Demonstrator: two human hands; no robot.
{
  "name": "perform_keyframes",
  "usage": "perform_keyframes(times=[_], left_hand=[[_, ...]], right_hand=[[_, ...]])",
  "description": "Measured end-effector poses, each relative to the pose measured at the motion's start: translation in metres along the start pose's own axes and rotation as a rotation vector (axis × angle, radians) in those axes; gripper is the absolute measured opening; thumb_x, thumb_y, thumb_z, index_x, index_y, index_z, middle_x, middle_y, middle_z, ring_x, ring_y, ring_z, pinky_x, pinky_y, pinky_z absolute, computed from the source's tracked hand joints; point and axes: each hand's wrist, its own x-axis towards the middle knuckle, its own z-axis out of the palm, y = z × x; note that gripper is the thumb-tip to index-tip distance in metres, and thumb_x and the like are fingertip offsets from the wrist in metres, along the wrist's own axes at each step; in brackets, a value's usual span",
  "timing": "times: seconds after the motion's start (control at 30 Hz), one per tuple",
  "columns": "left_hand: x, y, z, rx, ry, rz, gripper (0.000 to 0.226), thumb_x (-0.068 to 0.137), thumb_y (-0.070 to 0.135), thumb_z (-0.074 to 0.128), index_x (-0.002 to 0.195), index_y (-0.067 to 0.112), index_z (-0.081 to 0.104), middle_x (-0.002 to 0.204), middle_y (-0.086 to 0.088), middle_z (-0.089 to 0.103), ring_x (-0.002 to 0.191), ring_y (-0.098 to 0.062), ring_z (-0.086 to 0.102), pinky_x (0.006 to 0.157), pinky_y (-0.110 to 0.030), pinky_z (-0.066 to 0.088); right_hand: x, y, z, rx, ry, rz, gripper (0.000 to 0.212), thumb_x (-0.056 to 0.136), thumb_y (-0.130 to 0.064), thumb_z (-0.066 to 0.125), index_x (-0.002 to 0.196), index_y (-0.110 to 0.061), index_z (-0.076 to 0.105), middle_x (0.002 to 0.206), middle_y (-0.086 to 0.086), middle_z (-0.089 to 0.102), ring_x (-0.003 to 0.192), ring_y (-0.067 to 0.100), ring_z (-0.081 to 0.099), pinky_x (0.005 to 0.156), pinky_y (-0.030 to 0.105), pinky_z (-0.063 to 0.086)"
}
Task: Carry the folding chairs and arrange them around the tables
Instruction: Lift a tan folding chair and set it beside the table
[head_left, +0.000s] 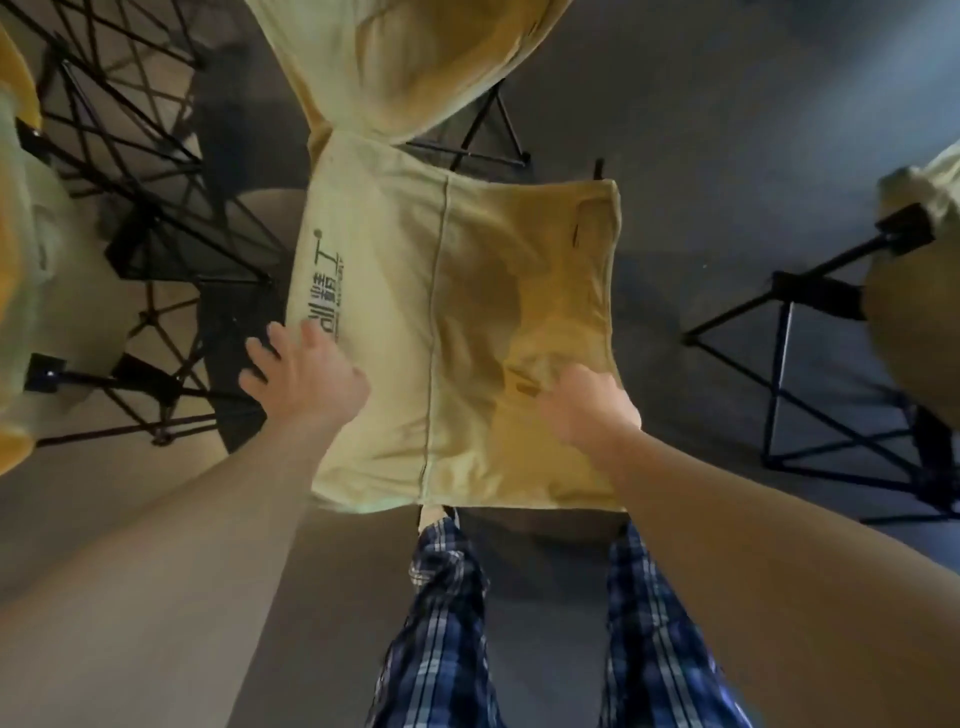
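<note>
both hands are on the yellow folding chair (457, 332) over the floor (701, 218): left hand (306, 374) grip spread at its edge, right hand (587, 402) pinching the fabric

Grey floor (701, 130) carries yellow folding chairs (467, 322) on black frames (156, 156).

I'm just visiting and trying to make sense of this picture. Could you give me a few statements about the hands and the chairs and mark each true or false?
1. Both hands are on the yellow fabric chair in front of the person. True: left hand at its left edge, right hand near its right side.
2. The chair fabric is bright red. False: it is pale yellow.
3. Printed characters run along the chair's left edge. True.
4. The person wears plain black trousers. False: the trousers are blue plaid.
5. The chair frames are black. True.
</note>
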Motion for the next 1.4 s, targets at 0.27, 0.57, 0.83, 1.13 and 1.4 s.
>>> perform_keyframes(times=[0.27, 0.57, 0.83, 1.13, 1.4], left_hand=[[0.045, -0.050, 0.064, -0.540, -0.186, -0.279, 0.054, 0.081, 0.033, 0.066, 0.128, 0.010, 0.053, 0.124, -0.015, 0.061, 0.107, -0.037, 0.059, 0.093, -0.044, 0.052], [0.019, -0.014, 0.045, -0.659, -0.107, -0.121, 0.027, 0.098, 0.020, 0.050, 0.119, 0.007, 0.061, 0.123, -0.013, 0.061, 0.104, -0.032, 0.062, 0.075, -0.031, 0.048], [-0.055, 0.069, -0.037, -0.620, -0.015, 0.169, 0.030, 0.100, 0.026, 0.045, 0.119, 0.007, 0.059, 0.125, -0.015, 0.058, 0.114, -0.035, 0.055, 0.085, -0.036, 0.042], [-0.089, 0.116, -0.156, -0.539, 0.215, 0.333, 0.025, 0.099, 0.019, 0.045, 0.111, 0.003, 0.062, 0.118, -0.017, 0.063, 0.109, -0.034, 0.058, 0.073, -0.031, 0.035], [-0.089, 0.159, -0.274, -0.625, 0.399, 0.453, 0.027, 0.097, 0.015, 0.050, 0.114, 0.000, 0.064, 0.118, -0.018, 0.066, 0.111, -0.036, 0.059, 0.084, -0.037, 0.046]], right_hand=[[-0.019, -0.013, 0.127, 0.157, -0.162, 0.358, 0.049, 0.089, -0.027, 0.049, 0.135, -0.011, 0.041, 0.120, 0.013, 0.056, 0.108, 0.035, 0.057, 0.091, 0.044, 0.051], [-0.028, -0.023, 0.148, 0.493, -0.192, 0.538, 0.074, 0.093, -0.061, 0.040, 0.144, -0.008, 0.032, 0.133, 0.014, 0.049, 0.110, 0.032, 0.052, 0.089, 0.039, 0.046], [-0.032, -0.075, 0.066, 1.699, -0.289, 0.486, 0.042, 0.084, -0.013, 0.069, 0.123, -0.002, 0.061, 0.101, 0.018, 0.072, 0.079, 0.031, 0.072, 0.069, 0.049, 0.060], [-0.072, -0.100, -0.049, 1.916, -0.160, 0.273, 0.064, 0.091, 0.010, 0.048, 0.141, -0.024, 0.025, 0.116, 0.012, 0.056, 0.063, 0.022, 0.059, 0.043, 0.027, 0.051], [-0.081, -0.141, -0.167, 1.931, -0.107, 0.048, 0.060, 0.093, 0.002, 0.047, 0.142, -0.026, 0.027, 0.127, 0.012, 0.055, 0.098, 0.030, 0.065, 0.061, 0.037, 0.058]])
